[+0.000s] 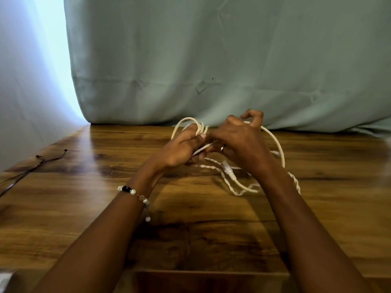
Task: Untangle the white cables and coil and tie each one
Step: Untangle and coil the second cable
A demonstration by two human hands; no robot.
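The white cables [230, 176] sit at the far middle of the wooden table [84, 208], partly lifted and partly trailing: a few loops are bunched in the air just above the table, a smooth strand arcs out to the right and back down, and a twisted strand with a pale connector block lies on the wood just below the hands. The left hand [182, 149] grips the gathered loops, thumb curled over them, most likely to keep the coil from springing apart while the other hand works. The right hand [239, 142], touching the left at the knuckles, has its fingers curled round a strand that runs between the two (one finger hooks upward, free of the cable), which looks like feeding or wrapping a turn onto the bundle. Judging by the loose run on the table, coiling is under way and nothing is tied yet; the twisted strand may snag as it is drawn in. A beaded bracelet [135, 193] hangs on the left wrist. A thin dark cord [31, 168] lies well to the left of the cables, and a pale green cloth [211, 60] hangs just behind them.
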